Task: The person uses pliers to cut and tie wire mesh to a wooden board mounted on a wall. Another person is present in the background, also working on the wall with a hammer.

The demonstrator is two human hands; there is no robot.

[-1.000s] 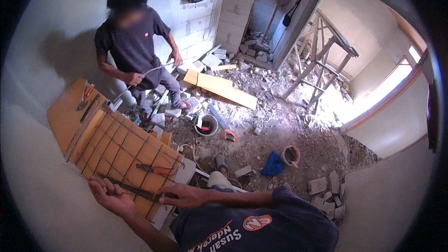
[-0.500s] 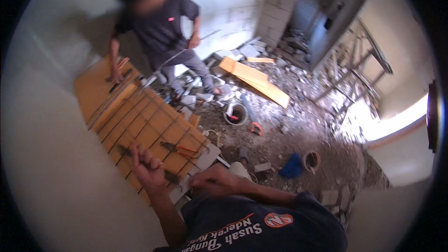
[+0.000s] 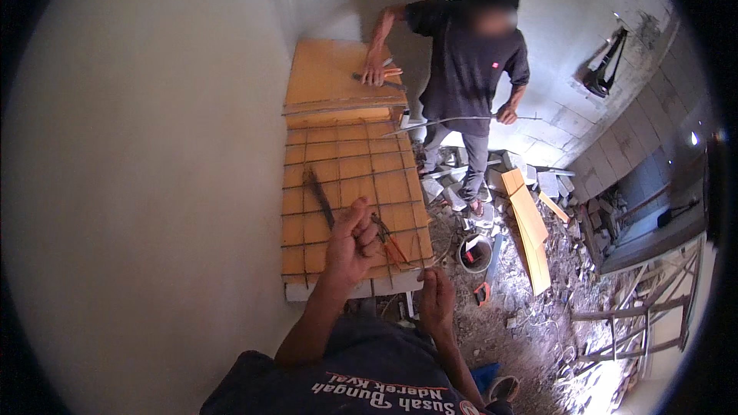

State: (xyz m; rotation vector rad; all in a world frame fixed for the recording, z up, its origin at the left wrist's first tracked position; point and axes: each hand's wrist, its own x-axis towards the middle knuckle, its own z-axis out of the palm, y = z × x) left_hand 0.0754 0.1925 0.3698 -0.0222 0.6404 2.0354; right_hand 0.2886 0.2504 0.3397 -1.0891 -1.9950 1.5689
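Observation:
An orange board [image 3: 334, 77] lies against the wall with a grid of steel rods [image 3: 350, 177] on top. My left hand [image 3: 352, 244] is curled over the grid's near part, and a dark bar tool [image 3: 319, 196] runs up and left from it. Orange-handled pliers [image 3: 392, 244] lie just right of that hand. My right hand [image 3: 436, 300] sits at the board's near right corner, fingers against the edge. A person [image 3: 473, 69] stands at the far end, one hand [image 3: 374, 73] on the board, the other holding a long thin rod [image 3: 450, 119].
A pale plastered wall [image 3: 154, 184] runs along the left. Right of the board the floor is rubble, with a bucket [image 3: 477, 252], orange planks [image 3: 530, 234] and loose blocks. A wooden trestle [image 3: 638, 315] stands at lower right. A dark bag [image 3: 603, 69] hangs on the block wall.
The view has swung so the board now runs straight away from me. My left hand moved up over the grid beside the pliers. The other person has stood up and put a hand on the far end.

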